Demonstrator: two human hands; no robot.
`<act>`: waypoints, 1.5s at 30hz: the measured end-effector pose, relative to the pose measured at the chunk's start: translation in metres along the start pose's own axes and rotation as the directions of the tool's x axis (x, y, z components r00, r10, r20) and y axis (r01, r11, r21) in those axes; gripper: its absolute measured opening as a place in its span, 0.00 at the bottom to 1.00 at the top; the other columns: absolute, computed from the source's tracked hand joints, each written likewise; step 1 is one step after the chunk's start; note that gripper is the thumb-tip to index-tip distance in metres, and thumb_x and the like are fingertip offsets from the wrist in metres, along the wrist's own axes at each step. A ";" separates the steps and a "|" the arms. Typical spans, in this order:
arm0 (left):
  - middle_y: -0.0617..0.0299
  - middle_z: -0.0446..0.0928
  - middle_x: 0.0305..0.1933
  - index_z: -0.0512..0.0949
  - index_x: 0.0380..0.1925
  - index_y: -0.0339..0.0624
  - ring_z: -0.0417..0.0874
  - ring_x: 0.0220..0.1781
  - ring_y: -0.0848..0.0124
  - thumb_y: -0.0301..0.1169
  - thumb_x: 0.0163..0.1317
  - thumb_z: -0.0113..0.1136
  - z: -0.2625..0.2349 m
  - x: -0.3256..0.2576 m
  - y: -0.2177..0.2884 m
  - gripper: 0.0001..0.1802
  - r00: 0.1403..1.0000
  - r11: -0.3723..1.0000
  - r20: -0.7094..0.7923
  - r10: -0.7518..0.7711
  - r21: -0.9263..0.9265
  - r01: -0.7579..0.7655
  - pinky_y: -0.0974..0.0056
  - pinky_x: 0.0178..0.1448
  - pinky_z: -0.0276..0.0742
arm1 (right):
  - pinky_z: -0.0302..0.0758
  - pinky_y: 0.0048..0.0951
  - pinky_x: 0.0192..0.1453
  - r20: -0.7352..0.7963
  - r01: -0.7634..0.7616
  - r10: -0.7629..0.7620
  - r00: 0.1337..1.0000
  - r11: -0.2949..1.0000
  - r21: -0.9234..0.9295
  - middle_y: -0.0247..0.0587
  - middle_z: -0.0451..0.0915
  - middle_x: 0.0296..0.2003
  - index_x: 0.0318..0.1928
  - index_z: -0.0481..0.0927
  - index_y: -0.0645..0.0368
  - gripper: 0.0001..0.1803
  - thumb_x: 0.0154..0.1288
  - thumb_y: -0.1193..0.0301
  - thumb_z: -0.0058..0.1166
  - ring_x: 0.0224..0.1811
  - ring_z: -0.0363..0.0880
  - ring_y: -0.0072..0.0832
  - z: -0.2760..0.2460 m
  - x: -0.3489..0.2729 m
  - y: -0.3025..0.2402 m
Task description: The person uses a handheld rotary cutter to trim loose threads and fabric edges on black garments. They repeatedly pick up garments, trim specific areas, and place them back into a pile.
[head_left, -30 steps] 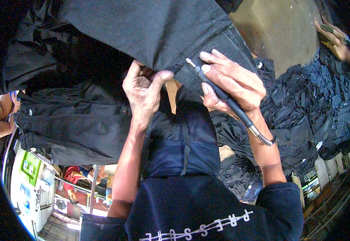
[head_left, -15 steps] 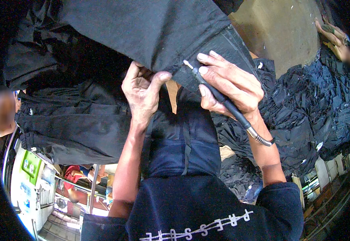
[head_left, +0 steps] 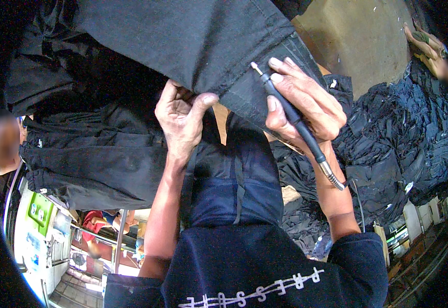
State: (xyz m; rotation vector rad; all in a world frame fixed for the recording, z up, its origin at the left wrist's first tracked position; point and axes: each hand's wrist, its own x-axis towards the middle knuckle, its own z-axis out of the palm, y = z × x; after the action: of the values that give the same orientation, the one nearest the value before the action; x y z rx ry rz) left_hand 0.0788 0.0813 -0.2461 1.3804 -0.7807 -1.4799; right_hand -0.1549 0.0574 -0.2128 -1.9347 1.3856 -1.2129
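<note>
A dark grey denim garment (head_left: 167,41) is spread out in front of me, with a stitched seam near its right end. My left hand (head_left: 180,115) pinches its near edge, thumb toward me and fingers partly hidden under the cloth. In my right hand (head_left: 309,105) is a rotary grinder handpiece (head_left: 292,114), held like a pen. It is black and slim, with a small pale pinkish tip and a metal spring collar leading to a cable. The tip is over the cloth beside the seam; whether it touches I cannot tell.
Dark garments (head_left: 100,154) lie stacked at the left, and a large heap of dark clothes (head_left: 404,138) fills the right. A brown floor (head_left: 352,41) shows beyond. Other people are at the far left, lower left and upper right. A green tray (head_left: 40,213) sits at lower left.
My right hand has moved the handpiece to the right and slightly away from me, off the seam line. My left hand keeps its pinch in nearly the same place.
</note>
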 end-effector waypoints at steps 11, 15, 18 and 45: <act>0.60 0.85 0.55 0.79 0.60 0.34 0.86 0.54 0.72 0.23 0.63 0.79 0.002 0.000 0.001 0.26 1.000 1.000 0.029 0.002 0.029 -0.002 0.67 0.59 0.82 | 0.87 0.52 0.65 0.017 0.018 -0.018 1.000 1.000 -0.005 0.61 0.91 0.43 0.47 0.89 0.73 0.16 0.57 0.81 0.66 0.52 0.93 0.51 -0.003 0.000 -0.001; 0.62 0.85 0.51 0.79 0.58 0.36 0.86 0.53 0.72 0.23 0.62 0.81 0.000 -0.004 0.001 0.26 1.000 1.000 0.003 -0.015 0.023 0.015 0.64 0.59 0.83 | 0.89 0.52 0.63 0.130 0.108 -0.117 0.985 0.992 0.068 0.51 0.91 0.41 0.45 0.90 0.69 0.14 0.56 0.80 0.70 0.52 0.94 0.48 -0.003 -0.003 -0.002; 0.51 0.69 0.73 0.55 0.78 0.41 0.76 0.70 0.60 0.23 0.58 0.83 0.002 -0.002 0.021 0.54 1.000 0.997 -0.013 -0.016 0.080 0.017 0.57 0.69 0.79 | 0.87 0.49 0.65 0.019 0.023 -0.026 0.999 0.991 0.134 0.51 0.91 0.44 0.50 0.89 0.68 0.13 0.68 0.77 0.66 0.54 0.93 0.49 -0.016 -0.006 -0.020; 0.35 0.67 0.78 0.82 0.64 0.35 0.65 0.81 0.40 0.51 0.55 0.80 -0.069 0.262 0.210 0.42 0.950 -0.026 0.307 0.053 0.952 -0.306 0.41 0.82 0.62 | 0.79 0.41 0.45 -0.567 -0.725 0.640 0.519 0.681 0.105 0.51 0.83 0.34 0.43 0.82 0.61 0.08 0.64 0.82 0.60 0.37 0.85 0.45 -0.044 -0.025 -0.042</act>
State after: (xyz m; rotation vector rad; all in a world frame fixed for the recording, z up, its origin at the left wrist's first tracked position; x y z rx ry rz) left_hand 0.2082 -0.2261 -0.1665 1.9873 -2.4240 -0.5845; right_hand -0.1737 0.1011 -0.1679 -0.8511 2.3081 -1.3079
